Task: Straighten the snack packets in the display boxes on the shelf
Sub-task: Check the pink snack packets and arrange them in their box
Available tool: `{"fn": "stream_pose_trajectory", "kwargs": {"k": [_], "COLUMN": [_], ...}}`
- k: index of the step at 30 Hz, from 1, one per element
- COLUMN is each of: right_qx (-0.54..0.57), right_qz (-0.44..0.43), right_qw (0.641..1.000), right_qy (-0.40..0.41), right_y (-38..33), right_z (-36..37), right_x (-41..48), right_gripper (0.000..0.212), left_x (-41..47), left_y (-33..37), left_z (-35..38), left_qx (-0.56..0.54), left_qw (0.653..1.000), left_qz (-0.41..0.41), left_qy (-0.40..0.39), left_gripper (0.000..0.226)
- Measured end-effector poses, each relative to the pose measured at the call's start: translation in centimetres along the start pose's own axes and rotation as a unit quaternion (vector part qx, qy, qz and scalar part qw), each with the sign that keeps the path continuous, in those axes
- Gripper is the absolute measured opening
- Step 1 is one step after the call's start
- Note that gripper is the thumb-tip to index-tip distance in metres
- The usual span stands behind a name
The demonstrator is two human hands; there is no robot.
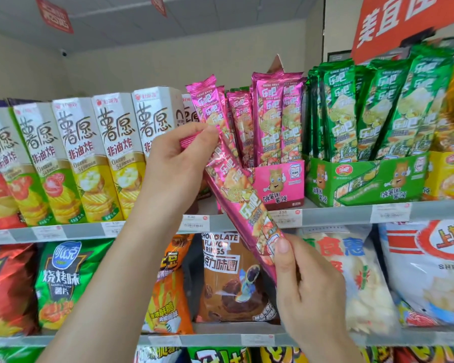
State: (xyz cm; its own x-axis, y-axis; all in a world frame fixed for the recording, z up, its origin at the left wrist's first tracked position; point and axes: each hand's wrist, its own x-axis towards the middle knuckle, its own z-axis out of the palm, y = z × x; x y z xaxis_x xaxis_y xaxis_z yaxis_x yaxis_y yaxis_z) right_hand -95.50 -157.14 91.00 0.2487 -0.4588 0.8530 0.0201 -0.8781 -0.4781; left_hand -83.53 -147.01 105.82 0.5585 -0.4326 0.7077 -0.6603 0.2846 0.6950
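Long pink packet (236, 195) out of the pink display box (278, 184), hanging aslant in the air in front of the upper shelf (338, 214): top end up and to the left, bottom end down and to the right, crossing the box's left front corner. Held at both ends. Left hand (178, 163) curled round the upper part, fingertips pinching the front face a little below the top seal. Right hand (307, 284) closed on the lower end, thumb flat on the front, other fingers wrapped behind. So, stretched between the two hands, with the middle free and touching neither palm. Probably very light. Thin glossy film, likely slick, apt to crackle, bow in the middle and slip from a loose pinch. Brittle crisps inside by the look of the print, so fragile under pressure. Best taken by the flat crimped seals or lightly along the long edges, never squeezed across the belly, for fear of crushing the contents. Behind the held one, more pink packets (273, 113) standing in the box, the leftmost leaning out of line. Just to the right, a green display box (364, 182) full of green packets (378, 108), several at a tilt and not yet squared up.
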Motion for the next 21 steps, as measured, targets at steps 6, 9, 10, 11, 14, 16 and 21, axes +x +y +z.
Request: {"fn": "stream_pose_trajectory", "kwargs": {"k": [6, 9, 10, 11, 14, 16, 21], "right_qx": [0.043, 0.087, 0.097, 0.105, 0.024, -0.048, -0.073], "right_qz": [-0.002, 0.042, 0.066, 0.093, 0.085, 0.015, -0.142], "right_qw": [0.997, 0.994, 0.993, 0.99, 0.975, 0.979, 0.986], "right_qy": [0.065, 0.042, 0.013, -0.033, -0.205, -0.199, 0.055], "right_y": [-0.5, -1.1, -1.4, -1.8, -2.8, -3.2, -5.0], "right_z": [1.0, 1.1, 0.8, 0.5, -1.1, -2.1, -4.3], "right_x": [0.8, 2.1, 2.7, 3.4, 5.8, 7.9, 15.8], "right_gripper": [0.049, 0.041, 0.041, 0.043, 0.043, 0.046, 0.023], "left_x": [0.8, 1.4, 1.6, 1.9, 3.2, 4.6, 8.6], "left_y": [1.2, 2.3, 2.7, 3.0, 4.1, 5.1, 8.4], "left_z": [0.1, -0.2, -0.2, -0.3, -0.2, -0.4, -1.1], "left_qx": [-0.103, -0.033, 0.003, 0.023, 0.077, 0.104, 0.096], "left_qw": [0.994, 0.994, 0.991, 0.987, 0.974, 0.964, 0.943], "left_qz": [-0.029, 0.041, 0.078, 0.11, 0.2, 0.244, 0.308], "left_qy": [-0.032, -0.091, -0.104, -0.112, -0.077, -0.017, 0.084], "left_gripper": [0.037, 0.043, 0.031, 0.017, 0.016, 0.016, 0.006]}}
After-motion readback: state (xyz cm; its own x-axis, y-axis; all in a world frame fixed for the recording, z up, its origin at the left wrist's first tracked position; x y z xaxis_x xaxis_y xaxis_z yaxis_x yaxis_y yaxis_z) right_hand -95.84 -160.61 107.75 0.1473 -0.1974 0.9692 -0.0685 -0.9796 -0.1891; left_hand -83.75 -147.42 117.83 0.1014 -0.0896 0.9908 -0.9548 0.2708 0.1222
